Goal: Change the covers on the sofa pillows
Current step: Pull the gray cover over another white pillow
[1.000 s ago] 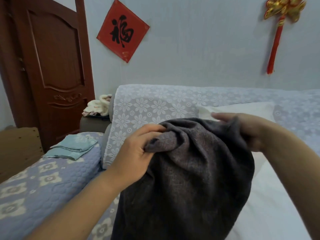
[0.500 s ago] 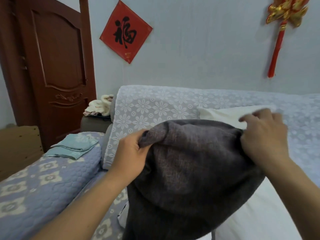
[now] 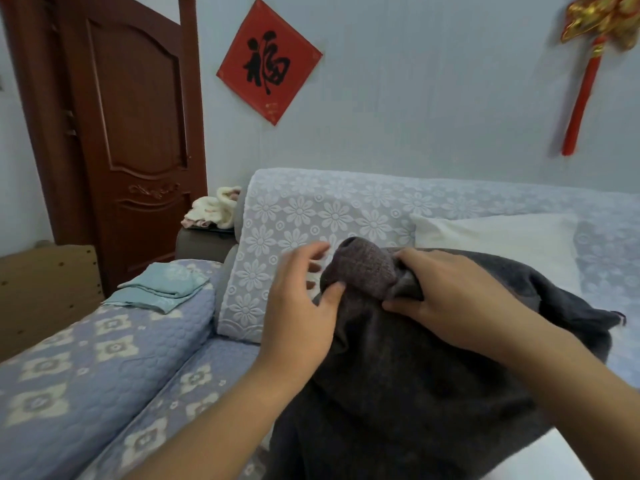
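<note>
The right hand [image 3: 446, 299] pinches the dark cover [image 3: 398, 382] at its raised corner; the left hand [image 3: 298, 306], fingers spread, is just beside it.

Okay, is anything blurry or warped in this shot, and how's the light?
Head view: the left hand is motion-smeared at its fingers, while the right hand gripping the dark grey woven pillow cover stays fairly sharp; the brown wooden door bows from the wide-angle lens; light is soft and even, no glare.

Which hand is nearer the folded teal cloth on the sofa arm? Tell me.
Left. The left hand is beside the dark grey cover, closer to the teal cloth; the right hand grips the cover farther away.
</note>
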